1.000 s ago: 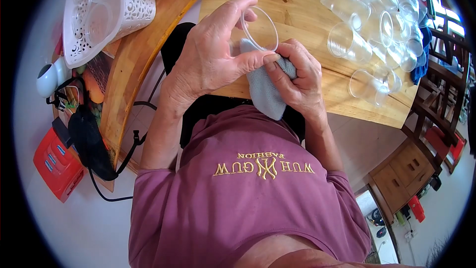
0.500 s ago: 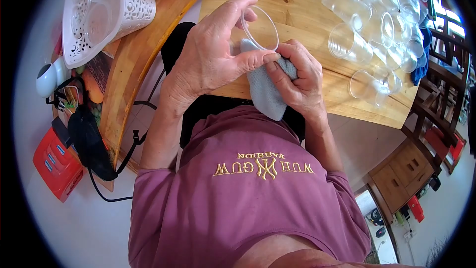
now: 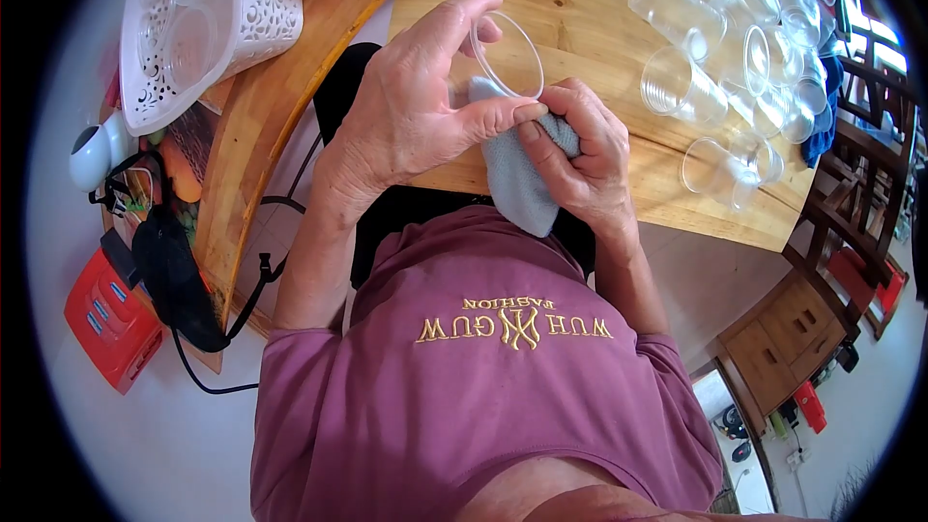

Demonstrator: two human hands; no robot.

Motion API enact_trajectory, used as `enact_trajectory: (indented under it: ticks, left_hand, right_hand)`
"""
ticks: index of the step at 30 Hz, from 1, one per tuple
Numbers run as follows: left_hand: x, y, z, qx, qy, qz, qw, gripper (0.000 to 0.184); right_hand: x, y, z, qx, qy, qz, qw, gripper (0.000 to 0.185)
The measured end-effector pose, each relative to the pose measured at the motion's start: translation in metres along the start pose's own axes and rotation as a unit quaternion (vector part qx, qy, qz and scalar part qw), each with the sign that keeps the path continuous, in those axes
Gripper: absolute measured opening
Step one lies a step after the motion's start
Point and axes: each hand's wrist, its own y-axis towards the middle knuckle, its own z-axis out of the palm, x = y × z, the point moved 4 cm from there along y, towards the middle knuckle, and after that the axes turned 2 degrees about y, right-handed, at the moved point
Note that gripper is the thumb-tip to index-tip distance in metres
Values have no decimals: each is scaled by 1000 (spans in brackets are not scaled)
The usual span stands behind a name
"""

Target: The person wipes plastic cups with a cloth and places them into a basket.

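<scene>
My left fingers (image 3: 498, 118) grip a clear plastic cup (image 3: 509, 56); my right fingers (image 3: 551, 157) clamp gray cloth (image 3: 520, 182) at its rim.

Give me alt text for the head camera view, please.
A left hand holds a clear plastic cup while the right hand bunches a gray cloth at its rim. Other clear cups crowd the right of a wooden table; a white basket sits at upper left.

1. Table (image 3: 570, 29): knotted wood, smooth, faintly glossy.
2. Loose cups (image 3: 681, 87) on the table: thin, clear, shiny plastic.
3. Held cup (image 3: 507, 56) over the table: clear plastic, smooth rim.
4. Cloth (image 3: 522, 179) at the table's near edge: matt, finely textured.
5. Basket (image 3: 272, 10) left of the table: smooth plastic.
</scene>
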Motion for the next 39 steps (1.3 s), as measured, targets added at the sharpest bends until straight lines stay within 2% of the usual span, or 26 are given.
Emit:
enact_trajectory:
  ticks: [39]
  left_hand:
    - [-2, 0, 2, -4, 5, 17, 1000, 80]
  right_hand:
    - [1, 0, 0, -7, 2, 8, 1000, 17]
